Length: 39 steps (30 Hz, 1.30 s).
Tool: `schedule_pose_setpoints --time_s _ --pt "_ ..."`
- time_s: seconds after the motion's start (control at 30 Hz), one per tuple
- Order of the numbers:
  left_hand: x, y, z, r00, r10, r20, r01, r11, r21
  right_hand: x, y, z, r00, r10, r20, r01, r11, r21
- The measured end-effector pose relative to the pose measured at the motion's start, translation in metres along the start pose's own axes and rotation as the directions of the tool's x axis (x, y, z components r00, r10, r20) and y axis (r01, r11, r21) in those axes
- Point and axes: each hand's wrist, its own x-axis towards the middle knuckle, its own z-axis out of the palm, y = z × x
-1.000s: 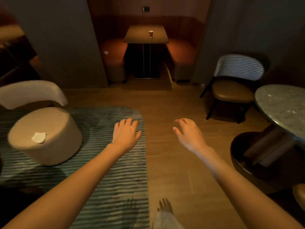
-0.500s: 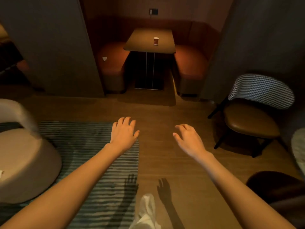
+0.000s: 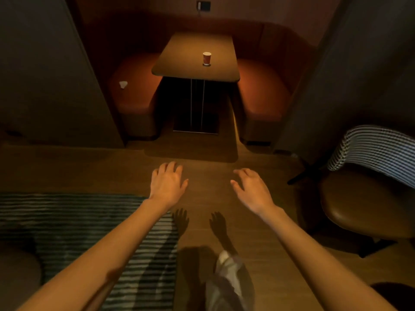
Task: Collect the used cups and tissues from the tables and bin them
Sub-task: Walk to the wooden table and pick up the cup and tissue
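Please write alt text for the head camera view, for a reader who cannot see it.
Two empty open hands, left hand and right hand, reach forward over a wooden floor toward a booth. A paper cup stands on the booth table; a crumpled tissue lies on the left bench.

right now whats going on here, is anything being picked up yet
Nothing is picked up yet. A person faces a booth with both arms stretched forward; the left hand and right hand are open and hold nothing. Ahead, a red paper cup stands upright on the booth table, and a crumpled tissue lies on the left bench seat. No bin is in view.
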Motion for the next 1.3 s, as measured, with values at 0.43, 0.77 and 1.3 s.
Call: schedule_pose_setpoints --time_s 0.43,0.77,1.3 --pt "0.374 0.0 -0.046 0.991 -0.061 -0.123 0.061 0.998 -0.001 0.397 0.07 -0.066 0.992 -0.095 -0.084 0.101 0.992 0.071" --pt "0.63 -0.052 -0.018 0.994 -0.1 -0.05 0.1 0.995 0.004 0.658 0.09 -0.016 0.99 -0.14 0.011 0.139 0.987 0.079" --pt "0.995 -0.098 0.0 0.997 -0.072 -0.021 0.071 0.997 -0.043 1.019 0.125 0.028 0.99 -0.137 0.021 0.133 0.979 0.156"
